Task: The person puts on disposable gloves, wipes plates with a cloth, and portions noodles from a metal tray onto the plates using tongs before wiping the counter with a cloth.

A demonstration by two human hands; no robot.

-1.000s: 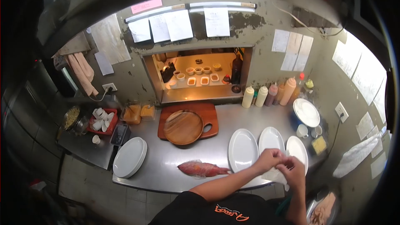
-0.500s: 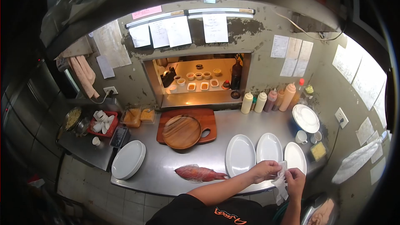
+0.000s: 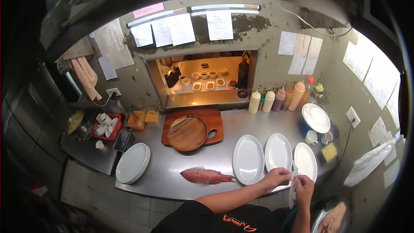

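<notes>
Thin, whitish translucent plastic point(image 3: 292, 195) is pinched between my two hands above the counter's front edge and hangs down in a narrow strip. My left hand point(image 3: 276, 180) grips its upper part, fingers pressed together. Close on the right, my right hand point(image 3: 304, 189) pinches it too. Left of the hands, a whole red fish point(image 3: 206, 176) lies on the steel counter, its tail toward my left forearm. Behind the hands lie three oval white plates: one on the left point(image 3: 248, 159), one in the middle point(image 3: 278, 152) and one on the right point(image 3: 305, 162), partly covered by the hands.
A round wooden plate point(image 3: 187, 133) rests on a wooden board point(image 3: 215, 123). Stacked oval plates point(image 3: 133, 163) stand at the counter's left end. Several squeeze bottles point(image 3: 279, 99) line the wall beside the pass window point(image 3: 202, 97). A red basket point(image 3: 113, 133) holds small white cups.
The plastic is drawn into a narrower strip between my hands, its loose end less spread. The view has tilted slightly; the fish and plates stay in place.
</notes>
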